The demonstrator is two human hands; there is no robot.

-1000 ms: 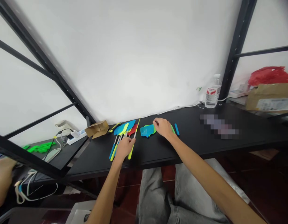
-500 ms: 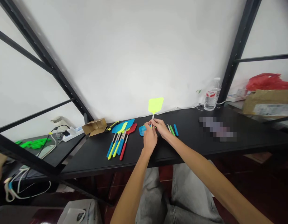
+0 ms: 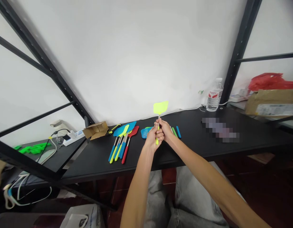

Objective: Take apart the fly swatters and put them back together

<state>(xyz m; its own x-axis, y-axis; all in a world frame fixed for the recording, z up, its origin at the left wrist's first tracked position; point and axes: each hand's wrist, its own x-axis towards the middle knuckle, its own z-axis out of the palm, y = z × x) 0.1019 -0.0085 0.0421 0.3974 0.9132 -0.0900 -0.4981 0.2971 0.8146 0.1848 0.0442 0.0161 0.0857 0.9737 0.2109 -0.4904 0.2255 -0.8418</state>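
A yellow fly swatter [image 3: 161,107] stands upright in front of me, its flat head above my fingers. My left hand [image 3: 153,136] is wrapped round its yellow handle, whose lower end pokes out below the fingers. My right hand [image 3: 164,128] grips the thin metal rod just below the head, pressed close against my left hand. Behind my left hand lies a blue swatter head [image 3: 145,133] with holes, partly covered. Just right of my hands are a green handle [image 3: 175,131] and a blue handle [image 3: 178,131].
A pile of swatters [image 3: 122,139] in blue, yellow and red lies to the left on the black table [image 3: 94,161]. Behind it sit an open cardboard box [image 3: 96,130] and a yellow-black cutter [image 3: 114,128]. A water bottle [image 3: 214,95] stands at the back right.
The yellow swatter has come slightly right and its handle now shows in my left hand, which has closed round it. My right hand stays at the rod.
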